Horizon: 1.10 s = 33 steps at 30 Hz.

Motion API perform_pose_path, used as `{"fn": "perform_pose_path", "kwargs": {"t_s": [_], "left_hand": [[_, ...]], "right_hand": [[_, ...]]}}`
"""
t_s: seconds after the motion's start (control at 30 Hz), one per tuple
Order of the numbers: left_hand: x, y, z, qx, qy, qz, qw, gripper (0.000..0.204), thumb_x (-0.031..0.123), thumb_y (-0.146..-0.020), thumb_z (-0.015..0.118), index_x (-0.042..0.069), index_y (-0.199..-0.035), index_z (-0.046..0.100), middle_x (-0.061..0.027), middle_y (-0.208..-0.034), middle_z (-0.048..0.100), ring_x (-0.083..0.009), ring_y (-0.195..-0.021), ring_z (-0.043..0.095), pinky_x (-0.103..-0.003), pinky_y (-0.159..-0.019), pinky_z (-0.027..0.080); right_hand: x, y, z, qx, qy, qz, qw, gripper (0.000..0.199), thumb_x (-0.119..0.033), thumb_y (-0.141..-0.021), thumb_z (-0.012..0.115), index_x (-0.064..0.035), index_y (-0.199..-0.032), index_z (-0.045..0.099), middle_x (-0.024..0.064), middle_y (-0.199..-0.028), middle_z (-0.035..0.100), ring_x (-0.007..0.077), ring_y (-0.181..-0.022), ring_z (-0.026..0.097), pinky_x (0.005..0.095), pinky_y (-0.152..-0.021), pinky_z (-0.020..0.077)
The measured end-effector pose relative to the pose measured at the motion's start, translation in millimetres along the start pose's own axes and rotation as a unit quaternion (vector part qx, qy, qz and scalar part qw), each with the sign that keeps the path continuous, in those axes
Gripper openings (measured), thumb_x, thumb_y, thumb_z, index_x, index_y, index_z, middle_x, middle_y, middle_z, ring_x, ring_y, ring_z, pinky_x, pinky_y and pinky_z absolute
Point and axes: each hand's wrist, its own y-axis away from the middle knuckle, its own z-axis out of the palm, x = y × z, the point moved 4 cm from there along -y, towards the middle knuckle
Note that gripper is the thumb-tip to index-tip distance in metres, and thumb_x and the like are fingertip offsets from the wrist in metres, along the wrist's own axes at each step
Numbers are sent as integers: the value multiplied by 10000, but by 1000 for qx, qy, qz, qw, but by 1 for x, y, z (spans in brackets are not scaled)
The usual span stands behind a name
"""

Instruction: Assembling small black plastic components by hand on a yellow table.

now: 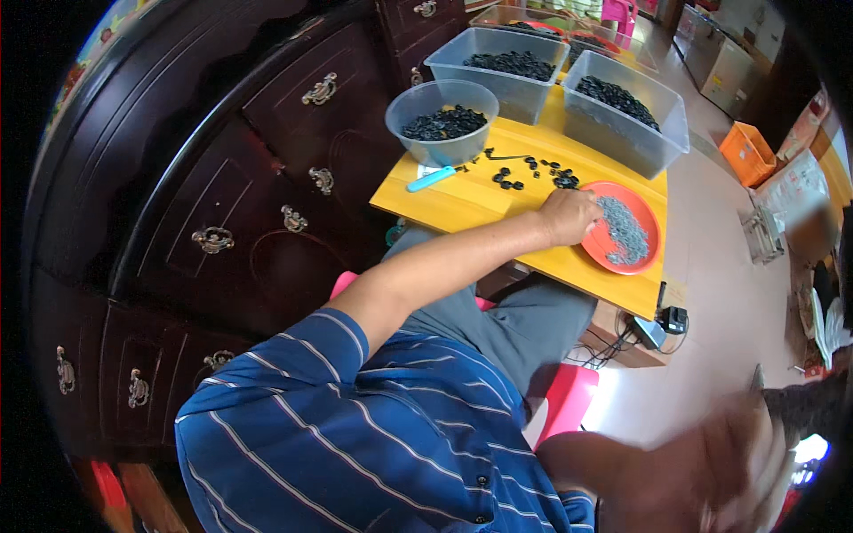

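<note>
The left hand (569,216), loosely curled at centre frame, rests on the orange plate's (641,213) rim; what it grips cannot be told. Grey bits (625,233) are best pinched singly. The right hand (711,480), lower right, is blurred.

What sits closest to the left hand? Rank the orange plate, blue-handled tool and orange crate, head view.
From the left hand:
1. Orange plate, touching the hand on its right.
2. Blue-handled tool, to the left on the yellow tabletop.
3. Orange crate, on the floor, far right.
</note>
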Motion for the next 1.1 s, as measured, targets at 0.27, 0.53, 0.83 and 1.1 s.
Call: {"fn": "perform_pose_path", "kwargs": {"t_s": [0.27, 0.53, 0.83, 1.1], "left_hand": [[4, -27, 43, -94, -46, 51, 993, 123, 202, -800, 617, 154, -803, 730, -96, -888, 696, -291, -872, 688, -464, -715, 553], [-7, -38, 54, -149, -110, 66, 981, 179, 235, -847, 612, 78, -825, 695, -132, -865, 677, -331, -827, 676, -477, -698, 547], [5, -50, 44, -225, -127, 96, 961, 154, 151, -774, 595, 28, -822, 674, -182, -871, 677, -379, -826, 672, -516, -709, 532], [18, -59, 42, -278, -141, 81, 947, 150, 126, -743, 610, 13, -830, 659, -202, -889, 688, -393, -869, 669, -524, -746, 525]], "right_hand": [[128, 64, -107, 307, 110, 223, 919, 108, -176, -924, 557, -72, -948, 542, 7, -770, 483, 121, -671, 467, 278, -644, 434], [149, 117, -134, 335, 159, 355, 858, 112, -114, -882, 545, -41, -958, 584, 20, -730, 526, 120, -649, 509, 275, -644, 474], [159, 138, -155, 329, 170, 339, 865, 126, -89, -938, 505, -48, -967, 622, -25, -730, 536, 61, -632, 478, 202, -612, 397], [176, 160, -174, 320, 182, 387, 845, 107, -104, -903, 534, -67, -956, 620, -28, -728, 537, 60, -622, 483, 211, -605, 419]]}}
